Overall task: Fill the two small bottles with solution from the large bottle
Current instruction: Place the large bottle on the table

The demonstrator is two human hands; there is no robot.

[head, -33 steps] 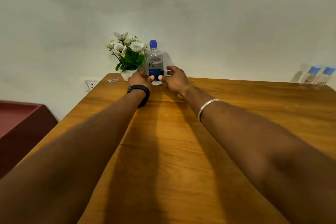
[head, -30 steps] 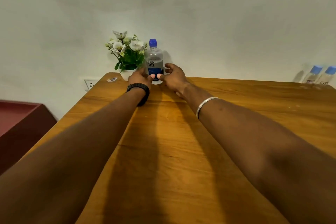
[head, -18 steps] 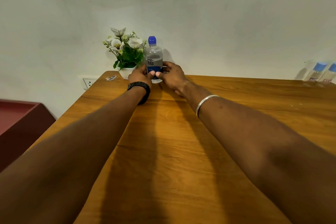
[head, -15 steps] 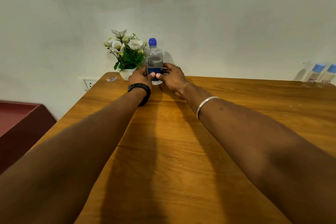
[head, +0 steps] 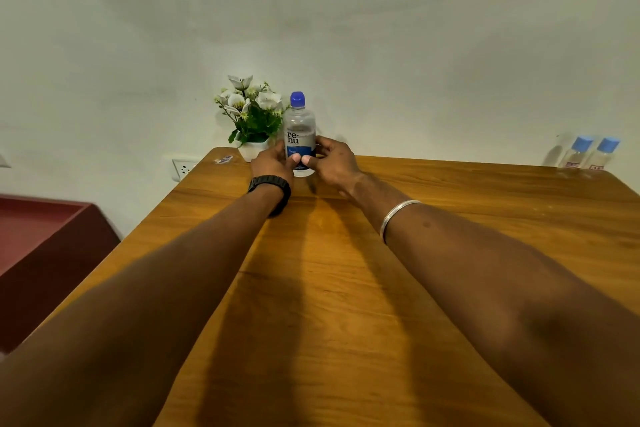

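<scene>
the large clear plastic bottle (head: 300, 135) with a blue cap stands upright near the far left corner of the wooden desk (head: 346, 288), its cap on. its label reads "re-nu" in dark letters above a blue band whose smaller writing is too fine to read. the left hand (head: 272, 163) and the right hand (head: 333, 163) grip the bottle's lower half from either side, fingers curled round it and both thumbs pressed on the blue band at the front. just left of the bottle, at the far edge, sits a small white pot of white flowers and green leaves (head: 252, 121), close to the left hand. two small clear bottles with light blue caps (head: 588, 153) stand side by side at the far right corner, well apart from the hands; their labels are unreadable. the wide middle of the desk between them lies open. a white wall socket (head: 183, 168) shows beyond the left edge.
</scene>
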